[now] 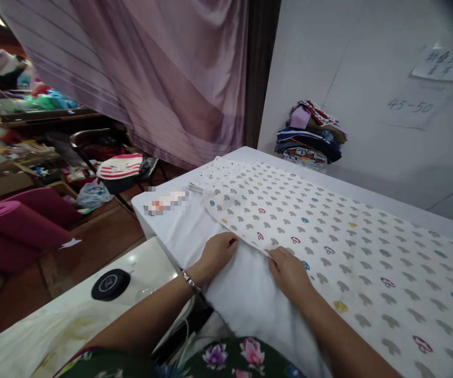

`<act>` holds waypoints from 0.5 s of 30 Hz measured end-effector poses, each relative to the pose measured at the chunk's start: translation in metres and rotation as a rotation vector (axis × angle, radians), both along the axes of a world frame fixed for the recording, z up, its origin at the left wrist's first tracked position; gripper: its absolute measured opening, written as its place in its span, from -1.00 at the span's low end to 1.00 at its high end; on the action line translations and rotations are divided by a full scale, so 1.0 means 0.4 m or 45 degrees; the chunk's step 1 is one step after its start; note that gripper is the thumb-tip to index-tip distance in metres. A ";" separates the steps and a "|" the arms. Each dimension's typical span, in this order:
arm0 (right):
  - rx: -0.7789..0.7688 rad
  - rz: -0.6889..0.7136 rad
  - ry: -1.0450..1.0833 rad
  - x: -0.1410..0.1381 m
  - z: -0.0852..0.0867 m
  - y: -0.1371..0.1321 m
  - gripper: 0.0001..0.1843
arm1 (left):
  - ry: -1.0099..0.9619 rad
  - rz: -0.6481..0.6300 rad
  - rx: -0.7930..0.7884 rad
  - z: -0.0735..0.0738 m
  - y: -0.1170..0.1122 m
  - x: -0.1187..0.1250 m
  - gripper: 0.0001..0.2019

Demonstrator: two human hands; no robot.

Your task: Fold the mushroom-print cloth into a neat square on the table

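Note:
A white fabric (320, 226) printed with grey and coloured mushrooms lies spread over a white table, its near edge folded along a line in front of me. My left hand (219, 253), a bracelet at its wrist, is closed on that edge, fingers curled. A little to the right, my right hand (290, 274) pinches the same edge between thumb and fingers. Plain white cloth (245, 294) lies beneath and hangs toward my lap. At the far left end, a piece of fabric with small dark marks (220, 170) shows beside the mushroom print.
A stack of folded textiles (311, 136) stands against the wall behind the table. On a lower white surface to the left sits a round black object (110, 284). Farther left are a chair (92, 137), a rolled pink mat (9, 226) and clutter. A purple curtain (171, 68) hangs behind.

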State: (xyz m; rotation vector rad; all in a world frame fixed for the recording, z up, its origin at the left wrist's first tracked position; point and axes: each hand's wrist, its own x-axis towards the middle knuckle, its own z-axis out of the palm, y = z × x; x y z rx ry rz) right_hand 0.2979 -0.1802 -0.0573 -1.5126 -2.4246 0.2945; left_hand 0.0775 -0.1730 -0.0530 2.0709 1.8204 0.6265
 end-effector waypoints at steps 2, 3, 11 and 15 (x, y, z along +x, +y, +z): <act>-0.007 0.005 -0.002 0.001 0.002 0.000 -0.78 | 0.004 0.031 0.016 -0.002 -0.001 0.003 -0.82; -0.009 0.009 -0.008 0.001 0.003 0.000 -0.79 | 0.011 0.032 0.033 -0.002 0.001 0.008 -0.83; -0.017 0.023 -0.061 -0.002 0.015 -0.002 -0.81 | -0.043 0.012 0.195 -0.002 0.030 0.038 -0.80; -0.018 0.025 -0.075 -0.003 0.014 -0.003 -0.81 | -0.047 0.058 0.242 -0.002 0.043 0.035 -0.82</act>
